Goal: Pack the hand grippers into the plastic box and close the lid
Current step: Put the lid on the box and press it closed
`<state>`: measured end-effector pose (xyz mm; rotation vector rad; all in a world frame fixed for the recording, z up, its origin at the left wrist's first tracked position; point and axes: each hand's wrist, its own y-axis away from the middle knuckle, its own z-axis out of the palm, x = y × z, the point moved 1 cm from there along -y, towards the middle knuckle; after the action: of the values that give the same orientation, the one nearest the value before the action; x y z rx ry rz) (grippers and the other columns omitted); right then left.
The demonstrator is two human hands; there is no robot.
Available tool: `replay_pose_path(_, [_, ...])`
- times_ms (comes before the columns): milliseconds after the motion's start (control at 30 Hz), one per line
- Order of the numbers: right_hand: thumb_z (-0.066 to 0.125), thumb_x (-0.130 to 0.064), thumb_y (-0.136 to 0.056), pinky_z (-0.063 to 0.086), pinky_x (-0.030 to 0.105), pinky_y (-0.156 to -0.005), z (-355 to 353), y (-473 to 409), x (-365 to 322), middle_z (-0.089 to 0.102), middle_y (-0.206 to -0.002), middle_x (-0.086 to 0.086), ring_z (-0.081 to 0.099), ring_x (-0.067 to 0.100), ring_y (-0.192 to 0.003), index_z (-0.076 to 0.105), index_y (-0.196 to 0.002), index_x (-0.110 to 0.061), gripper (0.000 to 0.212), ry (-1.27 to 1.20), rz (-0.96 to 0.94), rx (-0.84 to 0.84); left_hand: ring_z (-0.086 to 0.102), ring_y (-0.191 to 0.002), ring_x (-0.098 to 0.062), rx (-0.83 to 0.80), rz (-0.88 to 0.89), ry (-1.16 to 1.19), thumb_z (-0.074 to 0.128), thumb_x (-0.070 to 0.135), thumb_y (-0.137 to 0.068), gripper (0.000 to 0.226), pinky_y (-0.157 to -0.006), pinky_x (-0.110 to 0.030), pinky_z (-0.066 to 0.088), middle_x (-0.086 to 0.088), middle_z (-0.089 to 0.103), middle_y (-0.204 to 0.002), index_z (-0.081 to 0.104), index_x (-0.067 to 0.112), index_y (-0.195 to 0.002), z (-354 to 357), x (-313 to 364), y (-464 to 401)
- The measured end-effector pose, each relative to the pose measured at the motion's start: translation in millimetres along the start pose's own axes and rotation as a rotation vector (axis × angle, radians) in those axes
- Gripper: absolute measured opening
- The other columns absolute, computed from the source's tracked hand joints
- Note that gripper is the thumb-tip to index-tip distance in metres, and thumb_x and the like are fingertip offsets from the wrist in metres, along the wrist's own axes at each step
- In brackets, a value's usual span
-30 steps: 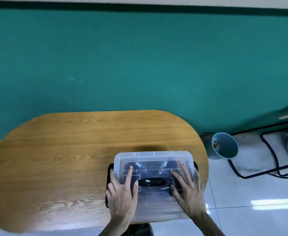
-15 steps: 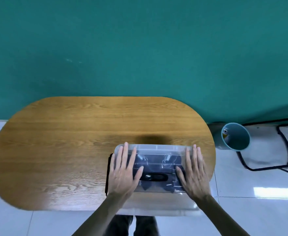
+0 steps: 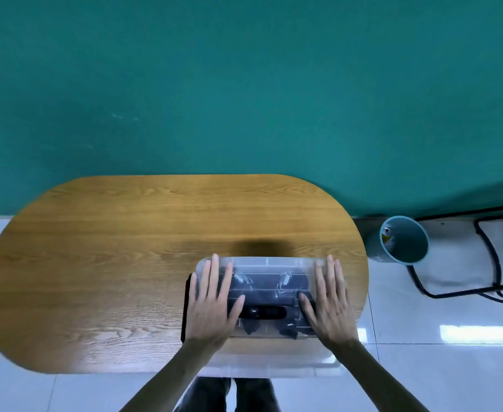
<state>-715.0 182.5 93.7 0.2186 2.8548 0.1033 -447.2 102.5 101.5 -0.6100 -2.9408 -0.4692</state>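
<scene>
A clear plastic box (image 3: 268,263) sits at the near right of the wooden table (image 3: 125,248), its transparent lid (image 3: 263,297) lying on top. Through the lid I see black hand grippers with metal springs (image 3: 284,279) and the lid's black handle (image 3: 263,312). My left hand (image 3: 213,304) lies flat on the lid's left side, fingers spread. My right hand (image 3: 329,301) lies flat on the lid's right side. Neither hand grasps anything. A black latch (image 3: 186,310) shows at the box's left end.
A teal wall rises just behind the table. On the tiled floor at the right stand a teal bin (image 3: 403,240) and a black metal frame (image 3: 482,263). My legs show below the table's near edge.
Both hands slid from the lid's near middle outward and forward to its left and right sides, flattening on it. The view has tilted down a little.
</scene>
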Motion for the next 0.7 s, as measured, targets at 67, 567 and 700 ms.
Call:
replay_pose_path(67, [0.040, -0.046, -0.102, 0.029, 0.056, -0.118, -4, 4, 0, 0.014, -0.166, 0.021, 0.014, 0.037, -0.154, 0.025, -0.156, -0.002, 0.072, -0.053, 0.039, -0.002, -0.003, -0.156, -0.029, -0.002, 0.015, -0.004, 0.022, 0.059, -0.104, 0.074, -0.123, -0.056, 0.017, -0.014, -0.003, -0.169, 0.004, 0.016, -0.162, -4, -5, 6])
replay_pose_path(567, [0.032, -0.078, -0.090, 0.059, 0.051, -0.075, -5, 39, 18, 0.022, -0.163, -0.004, 0.046, 0.035, -0.137, 0.014, -0.158, -0.035, 0.082, -0.273, 0.397, -0.013, 0.064, -0.118, -0.033, 0.000, -0.261, 0.512, 0.030, 0.067, -0.097, 0.074, -0.061, -0.027, 0.059, 0.004, -0.025, -0.166, -0.019, 0.054, -0.151, -4, -30, 48])
replay_pose_path(700, [0.047, -0.061, -0.093, 0.055, 0.042, -0.057, -12, 42, 3, 0.030, -0.159, 0.002, 0.057, 0.038, -0.121, 0.016, -0.159, -0.033, 0.077, -0.196, 0.375, -0.021, 0.065, -0.104, -0.030, 0.029, -0.262, 0.412, 0.030, 0.068, -0.097, 0.074, -0.057, -0.027, 0.056, -0.012, 0.007, -0.165, -0.012, 0.049, -0.155, 0, -32, 49])
